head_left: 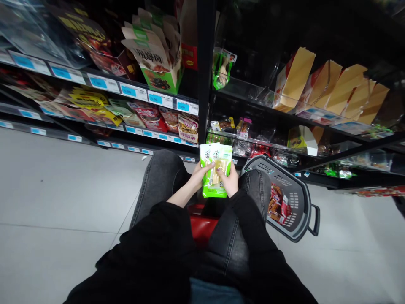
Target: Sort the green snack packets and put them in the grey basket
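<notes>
Green-and-white snack packets (218, 191), at least two overlapping, are held upright in front of the shelves between my knees. Pale food strips show through a clear window in the front one. My left hand (196, 179) grips the left side, its thumb lying across the front. On the right side, my right hand (230, 181) has its thumb pressed on the front too. My other fingers are hidden behind the packets.
A grey shopping basket (300, 198) with red snack packs (278, 206) stands on the floor by my right knee. Shelves ahead carry a green snack box (160, 71), yellow bags (90, 103) and open cardboard boxes (294, 80). A dark post (205, 55) divides them.
</notes>
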Demonstrator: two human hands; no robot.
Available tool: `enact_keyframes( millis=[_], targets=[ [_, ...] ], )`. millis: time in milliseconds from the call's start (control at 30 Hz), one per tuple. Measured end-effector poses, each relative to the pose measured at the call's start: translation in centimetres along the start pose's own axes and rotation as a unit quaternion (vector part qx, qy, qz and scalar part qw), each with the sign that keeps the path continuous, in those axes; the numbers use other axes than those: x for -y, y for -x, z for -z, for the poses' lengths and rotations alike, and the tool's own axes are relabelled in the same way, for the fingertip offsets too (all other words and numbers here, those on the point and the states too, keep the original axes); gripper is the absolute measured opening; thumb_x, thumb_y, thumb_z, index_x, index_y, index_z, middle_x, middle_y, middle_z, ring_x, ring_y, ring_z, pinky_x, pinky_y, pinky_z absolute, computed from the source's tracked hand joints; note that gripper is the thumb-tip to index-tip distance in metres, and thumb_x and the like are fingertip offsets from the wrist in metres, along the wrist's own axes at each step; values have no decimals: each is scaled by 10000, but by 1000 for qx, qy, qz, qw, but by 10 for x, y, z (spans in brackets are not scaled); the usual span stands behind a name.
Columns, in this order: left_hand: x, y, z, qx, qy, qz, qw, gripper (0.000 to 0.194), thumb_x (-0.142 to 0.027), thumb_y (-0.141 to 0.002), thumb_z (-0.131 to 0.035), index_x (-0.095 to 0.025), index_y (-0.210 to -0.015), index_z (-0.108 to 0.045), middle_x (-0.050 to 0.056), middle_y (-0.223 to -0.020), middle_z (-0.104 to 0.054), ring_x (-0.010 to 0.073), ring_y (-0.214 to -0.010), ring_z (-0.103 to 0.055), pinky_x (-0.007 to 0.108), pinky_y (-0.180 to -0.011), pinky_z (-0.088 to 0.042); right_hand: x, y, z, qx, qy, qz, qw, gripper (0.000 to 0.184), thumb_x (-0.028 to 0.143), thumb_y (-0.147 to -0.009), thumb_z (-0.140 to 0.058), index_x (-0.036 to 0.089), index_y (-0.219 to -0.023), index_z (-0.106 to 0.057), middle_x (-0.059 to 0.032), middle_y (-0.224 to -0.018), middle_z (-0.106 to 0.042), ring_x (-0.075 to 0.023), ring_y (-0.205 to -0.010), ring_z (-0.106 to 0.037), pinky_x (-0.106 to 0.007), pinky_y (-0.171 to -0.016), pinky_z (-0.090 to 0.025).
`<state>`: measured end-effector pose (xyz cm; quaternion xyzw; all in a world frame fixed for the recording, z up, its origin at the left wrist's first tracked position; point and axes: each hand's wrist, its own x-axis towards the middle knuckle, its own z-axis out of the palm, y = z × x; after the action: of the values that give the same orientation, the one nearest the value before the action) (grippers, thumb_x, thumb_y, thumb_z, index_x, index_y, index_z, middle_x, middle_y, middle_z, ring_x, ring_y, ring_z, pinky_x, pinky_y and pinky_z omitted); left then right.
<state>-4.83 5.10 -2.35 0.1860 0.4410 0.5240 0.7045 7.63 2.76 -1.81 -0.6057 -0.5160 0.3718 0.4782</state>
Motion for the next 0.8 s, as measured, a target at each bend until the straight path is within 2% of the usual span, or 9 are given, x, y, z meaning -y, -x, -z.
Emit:
enact_keyframes(
  millis=[100, 300, 500, 633, 800],
  targets=[
    [-1, 1, 1, 4, 3, 6, 1000, 437, -189, -578, -761, -158, -975, -580, 91, -932, -695, 213, -769, -664, 302, -690, -534, 5, 0, 0, -8, 4, -14, 1000, 618, 388, -637, -671, 209, -1200, -491, -47, -1059, -645, -202, -924, -606, -345, -861, -470],
    [-4, 1, 0, 11, 30, 18, 999, 334, -223, -636, -713, -150, -941, -598, 95, -910, -700, 221, -799, -664, 315, -738, -531, 9, -3, 4, -31, -37, -30, 998, 490, 375, -658, -647, 183, -1098, -552, -44, -999, -654, -185, -884, -604, -343, -846, -476],
    [-4, -2, 3, 12, 44, 42, 998, 381, -225, -614, -698, -99, -962, -604, 102, -805, -706, 232, -723, -669, 339, -716, -534, 6, -7, 8, -75, -74, -31, 994, 446, 381, -648, -655, 159, -1020, -548, -58, -980, -643, -176, -883, -602, -324, -831, -475],
    [-7, -4, 5, -22, 73, 74, 994, 346, -252, -654, -645, -104, -964, -601, 79, -746, -704, 214, -690, -666, 323, -718, -529, -3, -18, 19, -147, -89, -53, 984, 427, 389, -637, -652, 150, -968, -527, -61, -962, -637, -163, -853, -602, -329, -822, -473],
    [-16, -3, 4, -48, 96, 85, 991, 335, -304, -693, -585, -129, -979, -594, 48, -693, -695, 206, -639, -653, 316, -677, -533, -15, -35, 48, -278, -118, -83, 950, 412, 395, -658, -609, 161, -968, -471, -69, -986, -610, -166, -843, -600, -337, -788, -481]
  ],
)
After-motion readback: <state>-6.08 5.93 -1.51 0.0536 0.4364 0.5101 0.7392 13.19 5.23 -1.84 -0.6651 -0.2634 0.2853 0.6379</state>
